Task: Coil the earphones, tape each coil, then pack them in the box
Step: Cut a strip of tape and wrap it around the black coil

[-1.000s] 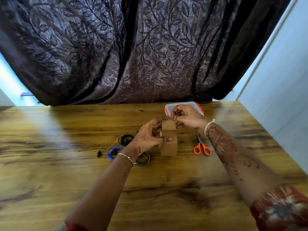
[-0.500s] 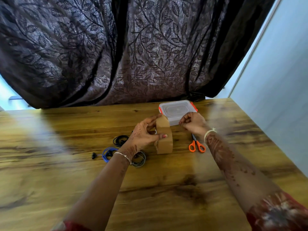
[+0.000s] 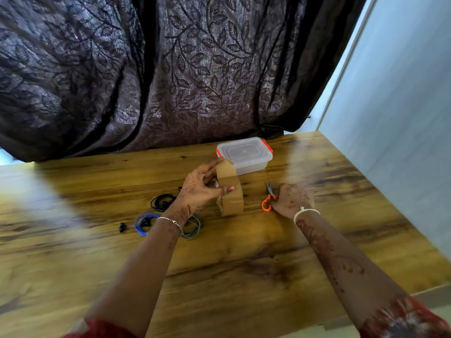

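Note:
A brown tape roll (image 3: 230, 191) stands on edge on the wooden table (image 3: 219, 264). My left hand (image 3: 199, 189) grips it, thumb across its front. To its right, my right hand (image 3: 291, 200) grasps the orange-handled scissors (image 3: 268, 200) lying on the table. Three coiled earphones lie left of the roll: a black one (image 3: 161, 201), a blue one (image 3: 144, 223) and a grey one (image 3: 192, 229) partly under my left wrist. A clear plastic box (image 3: 246, 154) with orange clips and its lid on sits behind the roll.
A dark leaf-patterned curtain (image 3: 170, 69) hangs along the table's far edge. A pale wall (image 3: 402, 118) stands close on the right. The table's near right edge (image 3: 366, 311) shows at the bottom.
My right hand let go of the top of the tape roll and moved down to the right onto the scissors. The left hand kept its hold on the roll.

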